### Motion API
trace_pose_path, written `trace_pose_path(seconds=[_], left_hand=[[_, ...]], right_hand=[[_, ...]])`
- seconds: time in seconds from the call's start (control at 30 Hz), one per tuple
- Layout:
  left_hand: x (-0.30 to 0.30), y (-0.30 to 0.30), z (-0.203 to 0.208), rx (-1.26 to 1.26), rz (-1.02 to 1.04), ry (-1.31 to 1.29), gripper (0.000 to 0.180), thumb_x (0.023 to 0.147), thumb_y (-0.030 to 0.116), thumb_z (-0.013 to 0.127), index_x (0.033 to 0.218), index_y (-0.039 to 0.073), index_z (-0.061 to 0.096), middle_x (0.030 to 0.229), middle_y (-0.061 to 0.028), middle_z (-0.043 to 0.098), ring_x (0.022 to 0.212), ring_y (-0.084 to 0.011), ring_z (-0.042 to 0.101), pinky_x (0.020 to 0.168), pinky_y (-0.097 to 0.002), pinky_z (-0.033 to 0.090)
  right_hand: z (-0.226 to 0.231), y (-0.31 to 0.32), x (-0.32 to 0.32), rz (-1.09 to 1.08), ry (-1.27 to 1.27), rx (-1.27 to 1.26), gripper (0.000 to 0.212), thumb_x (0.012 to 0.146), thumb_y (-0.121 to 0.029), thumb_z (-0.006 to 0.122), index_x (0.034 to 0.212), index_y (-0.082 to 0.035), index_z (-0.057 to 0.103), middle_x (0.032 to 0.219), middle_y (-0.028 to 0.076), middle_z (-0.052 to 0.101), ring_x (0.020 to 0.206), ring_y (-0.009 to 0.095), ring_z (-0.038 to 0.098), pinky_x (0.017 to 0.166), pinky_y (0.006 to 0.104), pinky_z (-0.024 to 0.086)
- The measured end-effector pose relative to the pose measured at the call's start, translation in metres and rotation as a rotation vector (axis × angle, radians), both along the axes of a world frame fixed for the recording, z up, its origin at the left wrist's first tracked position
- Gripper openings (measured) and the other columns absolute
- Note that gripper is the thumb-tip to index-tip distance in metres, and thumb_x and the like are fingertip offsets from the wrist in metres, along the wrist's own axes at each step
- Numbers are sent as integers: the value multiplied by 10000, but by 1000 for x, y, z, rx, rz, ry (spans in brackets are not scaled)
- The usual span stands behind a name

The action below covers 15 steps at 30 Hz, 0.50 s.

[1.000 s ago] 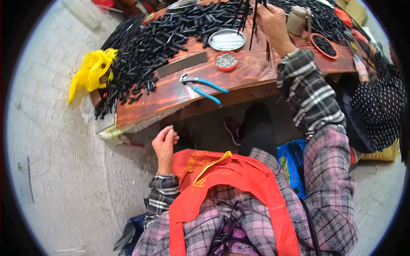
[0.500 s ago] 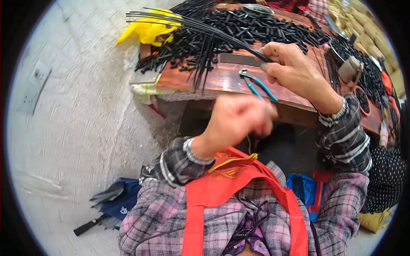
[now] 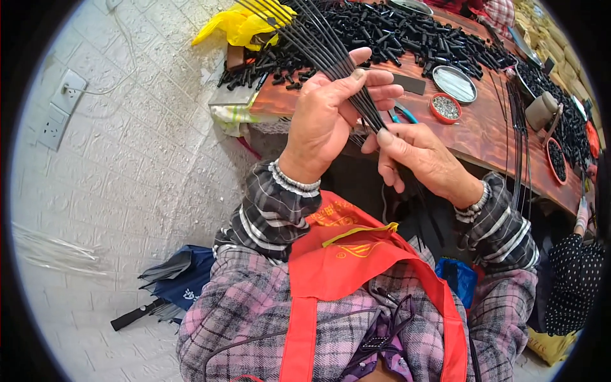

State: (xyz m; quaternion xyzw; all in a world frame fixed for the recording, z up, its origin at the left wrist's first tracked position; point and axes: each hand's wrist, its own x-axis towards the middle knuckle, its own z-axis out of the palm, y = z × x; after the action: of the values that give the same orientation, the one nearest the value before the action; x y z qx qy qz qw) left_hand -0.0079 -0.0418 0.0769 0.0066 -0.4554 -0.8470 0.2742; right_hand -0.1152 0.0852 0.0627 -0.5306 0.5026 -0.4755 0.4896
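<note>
A bundle of thin black rods [image 3: 326, 54] slants between my hands, fanned out toward the far left. My left hand [image 3: 321, 114] is curled around its middle, palm up, with the thumb on top and the fingers partly apart behind. The bundle's near end is pinched between the thumb and fingers of my right hand [image 3: 426, 156]. Both hands are raised at the table's near edge, above my red apron [image 3: 344, 251]. Just beyond the right hand lie pliers with teal handles [image 3: 403, 113], mostly hidden by the fingers.
A heap of short black tubes [image 3: 382, 32] covers the far table [image 3: 480, 127]. Nearby are a red dish of small metal pieces [image 3: 445, 109], a round metal tray [image 3: 454, 84] and a grey cup [image 3: 541, 109]. More rods [image 3: 519, 146] overhang the edge. A co-worker's hand [image 3: 582, 215] is far right.
My left hand, blurred and away from the rods before, has come up around them. My right hand has moved down and nearer, and the bundle has turned steeper. The view has shifted.
</note>
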Motion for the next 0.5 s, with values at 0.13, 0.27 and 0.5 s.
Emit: trace_pose_path(seconds=[0.13, 0.27, 0.5], left_hand=[[1, -3, 7, 10, -84, 18, 348, 881, 106, 385, 1204, -12, 329, 1052, -210, 526, 1000, -343, 518, 884, -458, 411], [-2, -9, 4, -57, -99, -49, 360, 876, 101, 390, 1213, -7, 323, 1049, -209, 529, 1001, -346, 516, 894, -461, 403], [1, -12, 11, 9, -111, -49, 305, 864, 85, 428, 1150, -10, 385, 983, -213, 555, 930, -345, 554, 826, -440, 451]], right_hand=[[-5, -4, 12, -130, -100, -72, 384, 902, -343, 370, 895, 5, 533, 559, 22, 516, 452, 75, 471, 435, 180, 370], [-12, -8, 5, -136, -6, -130, 328, 894, -297, 411, 918, 10, 525, 603, 28, 538, 520, 74, 501, 474, 188, 390], [-21, -12, -6, -46, 19, -294, 285, 874, -236, 449, 944, 16, 561, 700, 40, 580, 597, 85, 526, 547, 208, 425]])
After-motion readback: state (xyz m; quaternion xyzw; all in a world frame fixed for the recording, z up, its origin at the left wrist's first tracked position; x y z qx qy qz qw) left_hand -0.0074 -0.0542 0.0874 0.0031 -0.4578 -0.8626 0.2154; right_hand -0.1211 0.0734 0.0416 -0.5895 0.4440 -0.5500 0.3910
